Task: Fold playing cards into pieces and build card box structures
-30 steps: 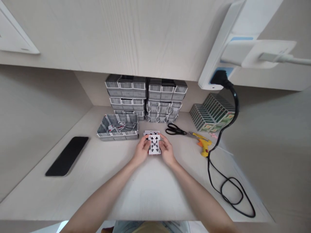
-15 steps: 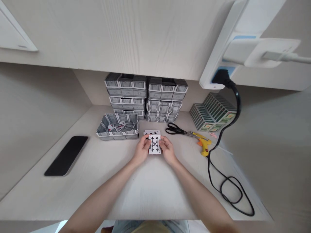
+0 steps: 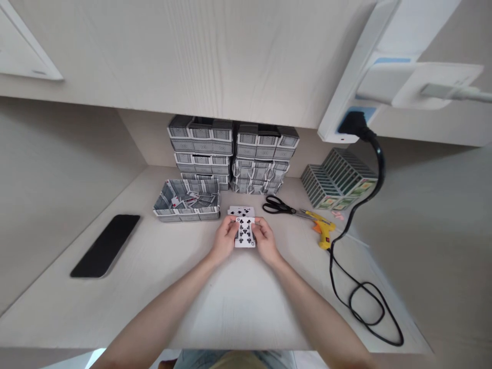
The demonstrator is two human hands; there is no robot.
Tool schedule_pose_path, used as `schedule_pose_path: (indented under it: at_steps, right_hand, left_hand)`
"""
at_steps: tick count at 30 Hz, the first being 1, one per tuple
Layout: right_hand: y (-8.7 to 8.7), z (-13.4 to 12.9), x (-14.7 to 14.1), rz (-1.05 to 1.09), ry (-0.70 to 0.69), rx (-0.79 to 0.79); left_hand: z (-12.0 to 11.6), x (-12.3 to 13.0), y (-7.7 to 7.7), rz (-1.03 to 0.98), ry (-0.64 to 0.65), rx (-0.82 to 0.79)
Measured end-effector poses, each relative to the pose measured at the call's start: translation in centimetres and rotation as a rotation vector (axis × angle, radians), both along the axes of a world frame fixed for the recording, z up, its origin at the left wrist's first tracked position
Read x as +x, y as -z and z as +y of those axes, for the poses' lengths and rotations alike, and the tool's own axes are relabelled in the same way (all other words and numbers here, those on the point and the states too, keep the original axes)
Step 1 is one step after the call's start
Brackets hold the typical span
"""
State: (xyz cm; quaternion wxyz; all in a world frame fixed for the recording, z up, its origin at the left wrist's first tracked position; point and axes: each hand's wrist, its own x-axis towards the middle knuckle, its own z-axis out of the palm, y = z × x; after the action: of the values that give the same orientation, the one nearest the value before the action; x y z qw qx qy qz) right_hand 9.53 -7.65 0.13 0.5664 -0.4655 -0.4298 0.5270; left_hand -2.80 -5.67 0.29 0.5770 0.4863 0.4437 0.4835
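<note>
A nine of clubs playing card (image 3: pixel 245 233) faces up between my two hands, its index at the top left. My left hand (image 3: pixel 226 237) is closed on its left edge, thumb on the face. On the opposite edge my right hand (image 3: pixel 264 239) grips it the same way. Whether more cards lie beneath it I cannot tell. Just beyond my fingertips, a spade card (image 3: pixel 241 210) lies face up on the desk, its near part hidden behind the held card.
An open box made of cards (image 3: pixel 188 215) holds loose pieces at the left. Stacked card boxes (image 3: pixel 203 146) stand behind. Black scissors (image 3: pixel 277 205), a yellow glue gun (image 3: pixel 325 233) and its looping cord (image 3: pixel 359 283) lie right. A phone (image 3: pixel 105 247) rests far left.
The held card has come slightly toward me, showing more of the spade card behind it. Both hands keep their grip. The whole view has shifted a little.
</note>
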Motion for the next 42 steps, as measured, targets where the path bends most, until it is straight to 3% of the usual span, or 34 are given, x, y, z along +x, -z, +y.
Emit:
schedule_pose_path:
  at_steps: [12,19,26,29,34,39,42]
  right_hand:
    - [0.1,-0.1,0.0,0.127,-0.027,-0.076]
    - [-0.4,-0.1,0.2,0.278,-0.078,-0.137]
    - [-1.0,0.0,0.6,0.375,-0.104,-0.199]
    - [-1.1,0.3,1.1,0.398,-0.190,-0.230]
    - [-1.3,0.5,1.5,0.339,-0.254,-0.303]
    - [-1.3,0.4,1.7,0.293,-0.349,-0.271]
    - [-1.0,0.5,1.6,0.270,-0.316,-0.228]
  left_hand:
    - [-0.6,0.5,-0.5,0.078,-0.110,0.074]
    - [-0.6,0.3,-0.2,0.141,-0.061,0.167]
    - [-1.0,-0.3,-0.4,0.339,-0.018,0.318]
    - [-0.7,-0.6,-0.6,0.392,-0.003,0.349]
    - [-0.4,-0.9,-0.6,0.398,0.061,0.359]
    - [-0.3,-1.1,-0.5,0.415,0.098,0.450]
    - [0.0,-1.4,-1.0,0.404,0.092,0.524]
